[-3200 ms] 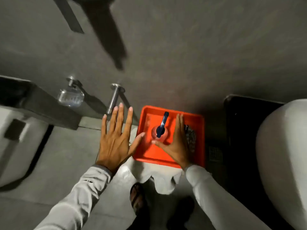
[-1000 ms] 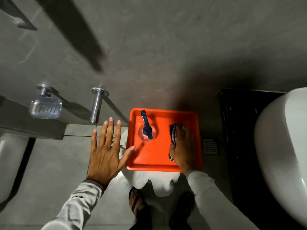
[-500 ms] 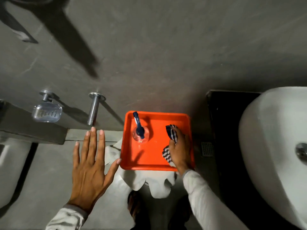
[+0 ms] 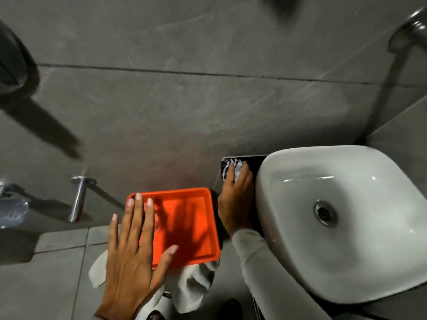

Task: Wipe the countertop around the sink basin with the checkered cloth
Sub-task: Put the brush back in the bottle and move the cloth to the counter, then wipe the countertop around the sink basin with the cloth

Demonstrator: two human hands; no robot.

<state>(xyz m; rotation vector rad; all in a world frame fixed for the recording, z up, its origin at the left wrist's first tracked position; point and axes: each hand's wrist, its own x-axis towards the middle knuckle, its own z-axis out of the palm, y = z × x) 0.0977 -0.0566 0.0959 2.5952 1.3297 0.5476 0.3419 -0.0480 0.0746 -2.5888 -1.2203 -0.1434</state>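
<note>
The checkered cloth (image 4: 232, 168), dark blue and white, lies under the fingers of my right hand (image 4: 235, 199), pressed on the black countertop (image 4: 253, 165) at its far left corner. The white sink basin (image 4: 342, 218) sits just right of that hand, drain visible. My left hand (image 4: 134, 250) hovers flat with fingers spread over the left side of the orange tray (image 4: 191, 225), holding nothing. A clear bottle on the tray is mostly hidden behind my left fingers.
The orange tray rests on a white draped stand (image 4: 191, 285) left of the counter. A chrome wall peg (image 4: 78, 199) and a clear soap dish (image 4: 12, 211) stick out of the grey tiled wall at left. A chrome pipe (image 4: 409, 31) is at top right.
My right hand lifted the checkered cloth off the orange tray and carried it right onto the black countertop beside the basin. My left hand shifted right over the tray. The view swung right.
</note>
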